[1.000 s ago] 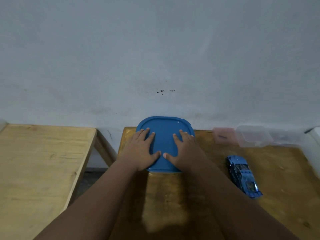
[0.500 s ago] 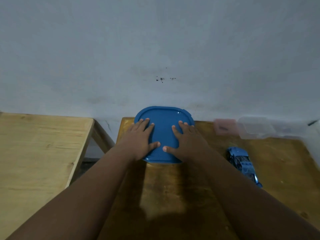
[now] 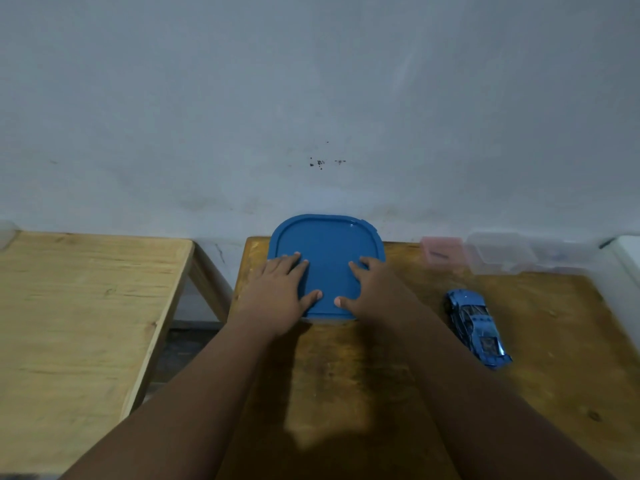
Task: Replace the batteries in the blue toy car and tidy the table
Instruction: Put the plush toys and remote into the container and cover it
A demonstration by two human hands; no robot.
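Left hand and right hand flat on the blue rounded-square plastic lid, fingers straight, gripping nothing. Small shiny blue toy car sits on the brown wooden tabletop, right of the lid, apart from both hands.

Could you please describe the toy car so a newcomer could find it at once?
Take the darker table, the right one of two. The toy car lies on it, right of the right hand pressing the blue lid. It alone is shiny and car-shaped; the boxes behind it are clear or pink.
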